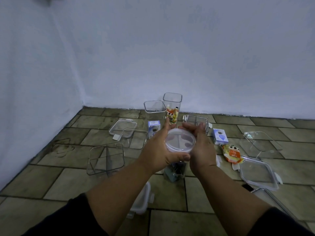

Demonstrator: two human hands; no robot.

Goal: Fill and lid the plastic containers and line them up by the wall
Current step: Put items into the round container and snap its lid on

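Note:
My left hand [156,150] and my right hand [202,149] both grip a round clear lid [179,141] from either side. The lid sits atop a tall round container [174,172] with dark contents, standing on the tiled floor below my hands. Two tall square clear containers [154,109] [172,99] stand open near the wall. A colourful snack bag [172,115] shows just behind my fingers. Another clear container [196,121] sits behind my right hand.
Square clear lids [122,127] [259,172] and low clear containers [106,158] [260,142] lie scattered on the floor. Small blue-white boxes [154,127] [220,136] and an orange snack bag [232,154] lie nearby. The pale wall [170,57] meets the floor behind.

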